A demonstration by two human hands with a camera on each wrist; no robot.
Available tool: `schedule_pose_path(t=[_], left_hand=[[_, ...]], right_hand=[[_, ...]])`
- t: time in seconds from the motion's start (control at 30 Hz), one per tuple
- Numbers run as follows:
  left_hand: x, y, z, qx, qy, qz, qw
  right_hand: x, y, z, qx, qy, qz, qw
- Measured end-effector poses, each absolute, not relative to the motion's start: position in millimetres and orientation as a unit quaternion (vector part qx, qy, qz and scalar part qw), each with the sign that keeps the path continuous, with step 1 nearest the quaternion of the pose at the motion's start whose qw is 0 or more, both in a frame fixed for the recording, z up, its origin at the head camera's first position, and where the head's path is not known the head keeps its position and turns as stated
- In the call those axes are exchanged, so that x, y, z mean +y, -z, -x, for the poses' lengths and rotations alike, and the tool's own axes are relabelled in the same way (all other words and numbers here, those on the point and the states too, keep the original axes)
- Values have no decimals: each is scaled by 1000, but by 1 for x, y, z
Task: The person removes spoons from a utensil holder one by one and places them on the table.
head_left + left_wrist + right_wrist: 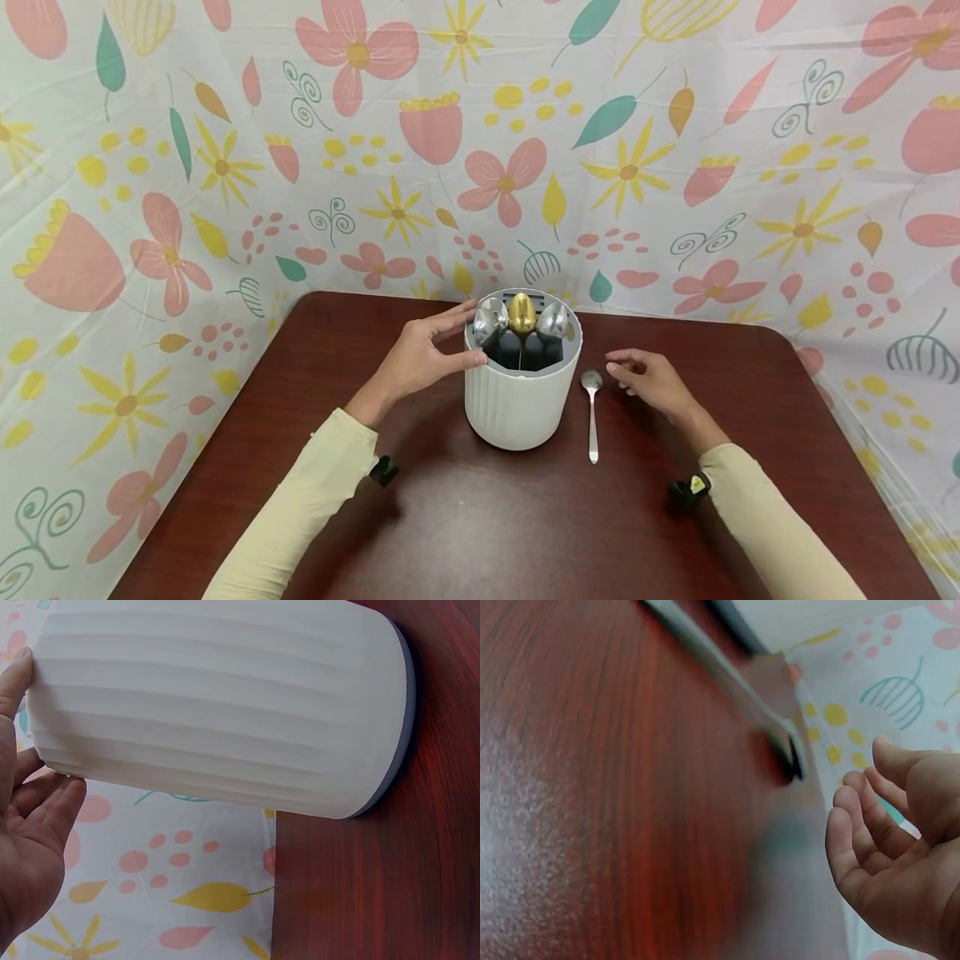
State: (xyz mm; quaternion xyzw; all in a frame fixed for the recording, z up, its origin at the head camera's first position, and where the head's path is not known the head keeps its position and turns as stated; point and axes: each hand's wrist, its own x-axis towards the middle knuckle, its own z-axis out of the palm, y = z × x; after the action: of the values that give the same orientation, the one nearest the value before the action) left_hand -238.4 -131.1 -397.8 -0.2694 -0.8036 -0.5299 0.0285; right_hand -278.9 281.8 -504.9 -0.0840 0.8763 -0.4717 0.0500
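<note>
A white ribbed utensil holder (pixel 517 408) stands upright on the table. Several spoons stand in it bowl-up, among them a gold spoon (pixel 522 314) in the middle and a silver spoon (pixel 553 320) on the right. At the holder's left rim is my left hand (pixel 423 354), thumb and fingers spread and fairly straight, touching it; the left hand (pixel 34 825) shows at the rim in the left wrist view too. A silver spoon (pixel 592 417) lies on the table right of the holder. Just right of its bowl hovers my right hand (pixel 652 379), fingers loosely bent, holding nothing.
The dark red-brown wooden table (pixel 450 533) reaches back to a flower-patterned curtain (pixel 510 167) that hangs behind and along both sides. A black wrist device (pixel 384 471) sits on the left wrist and another black device (pixel 686 492) on the right.
</note>
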Motion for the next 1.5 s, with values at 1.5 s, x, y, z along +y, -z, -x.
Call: schedule_pose_path(t=[1.5], left_hand=[[-131, 399, 239, -801, 532, 272, 31]], right_hand=[[220, 333, 237, 847, 474, 229, -69]])
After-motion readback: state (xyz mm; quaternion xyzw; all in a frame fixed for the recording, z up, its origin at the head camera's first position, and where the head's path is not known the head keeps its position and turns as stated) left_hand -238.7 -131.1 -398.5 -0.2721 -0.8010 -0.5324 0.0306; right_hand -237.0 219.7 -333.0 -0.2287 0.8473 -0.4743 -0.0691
